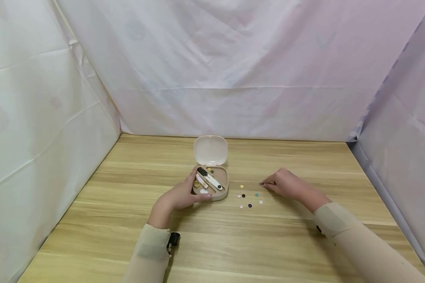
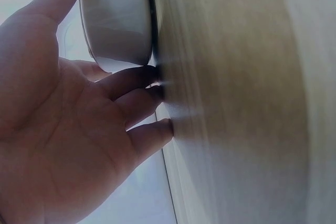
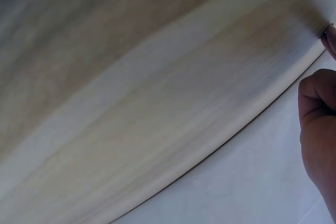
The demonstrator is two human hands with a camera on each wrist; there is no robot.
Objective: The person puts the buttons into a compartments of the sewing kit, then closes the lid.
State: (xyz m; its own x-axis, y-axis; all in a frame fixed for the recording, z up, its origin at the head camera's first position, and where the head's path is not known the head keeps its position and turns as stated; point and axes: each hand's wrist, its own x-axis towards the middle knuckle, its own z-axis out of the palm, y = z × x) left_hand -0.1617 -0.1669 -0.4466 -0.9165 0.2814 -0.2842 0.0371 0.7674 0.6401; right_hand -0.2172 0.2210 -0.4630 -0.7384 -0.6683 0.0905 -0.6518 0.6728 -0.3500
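Observation:
On the table sits a beige hinged case (image 1: 225,192), its clear-white lid (image 1: 210,151) standing up behind it. My left hand (image 1: 181,195) grips the case at its front left corner, thumb along the front wall and fingers down the left side. Inside lie a white tool with a black end (image 1: 214,181), a gold ring (image 1: 196,183), a small pale strip, white pieces (image 1: 203,191) and a few buttons at the back. My right hand (image 1: 287,184) pinches a small dark grey button (image 1: 260,184) at the table surface, right of the case.
Several loose buttons lie between the case and my right hand, among them a yellow one (image 1: 242,186), a black one (image 1: 243,195), a teal one (image 1: 256,195) and a navy one (image 1: 250,205). White cloth (image 1: 216,78) hangs behind and on both sides of the wooden table (image 1: 233,243).

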